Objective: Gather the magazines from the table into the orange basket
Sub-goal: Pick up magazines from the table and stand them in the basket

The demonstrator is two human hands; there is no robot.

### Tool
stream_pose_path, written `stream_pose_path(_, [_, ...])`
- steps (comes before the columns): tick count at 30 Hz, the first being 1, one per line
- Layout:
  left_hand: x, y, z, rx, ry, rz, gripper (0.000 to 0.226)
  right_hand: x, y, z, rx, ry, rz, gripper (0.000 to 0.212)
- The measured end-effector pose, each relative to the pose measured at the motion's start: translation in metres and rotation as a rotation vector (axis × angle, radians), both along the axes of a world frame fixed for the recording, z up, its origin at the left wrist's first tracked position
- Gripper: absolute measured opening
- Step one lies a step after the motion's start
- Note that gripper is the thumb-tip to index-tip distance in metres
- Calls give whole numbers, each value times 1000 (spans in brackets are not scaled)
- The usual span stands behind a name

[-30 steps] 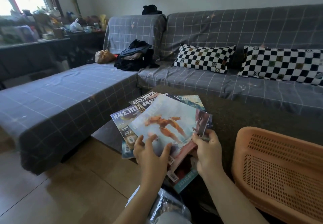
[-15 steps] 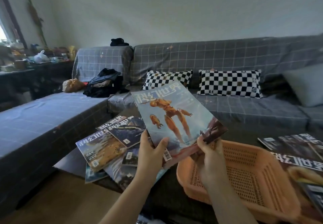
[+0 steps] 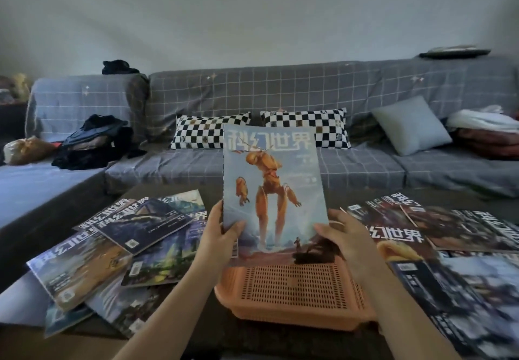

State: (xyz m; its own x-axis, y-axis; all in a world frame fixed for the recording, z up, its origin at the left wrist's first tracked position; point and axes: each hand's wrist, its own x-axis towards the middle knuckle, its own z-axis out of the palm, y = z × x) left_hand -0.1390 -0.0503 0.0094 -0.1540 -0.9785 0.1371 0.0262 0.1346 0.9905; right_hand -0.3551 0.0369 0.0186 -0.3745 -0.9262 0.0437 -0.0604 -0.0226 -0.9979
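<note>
Grey checked sofa covers (image 3: 280, 98) and two black-and-white checkered cushions (image 3: 209, 132) fill the background, with a dark low table (image 3: 213, 326) in front carrying scattered magazines. Both hands hold one magazine with an orange robot on its cover (image 3: 271, 191), nearly upright. The left hand (image 3: 217, 236) pinches its lower left edge, thumb on the cover and fingers behind; the right hand (image 3: 346, 236) clasps the lower right corner in the same way. Directly below the fingers sits the orange basket (image 3: 295, 289), and the part of its perforated floor that shows holds nothing. Left of the left fingers a loose heap of magazines (image 3: 118, 247) overlaps on the table, some overhanging its near edge; right of the right fingers another spread of magazines (image 3: 449, 247) lies flat.

Judging from this, the held magazine is about to be lowered into the basket. It looks about as long as the basket's inside, so laid down askew it could catch on the rim and slide out. The basket is light plastic, and a push on one wall might shift it. The overhanging magazines at the left could slip to the floor if a forearm brushes them.
</note>
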Motion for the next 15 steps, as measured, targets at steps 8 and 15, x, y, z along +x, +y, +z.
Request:
stream_pose_path(8, [-38,-15,-16,77,-73,-59,18,-27,-34,-18,9,133,-147,31])
stream_pose_path(15, [-41,-37,-49,244,-161,-44,16,-29,-49,-52,224,339,-213,38])
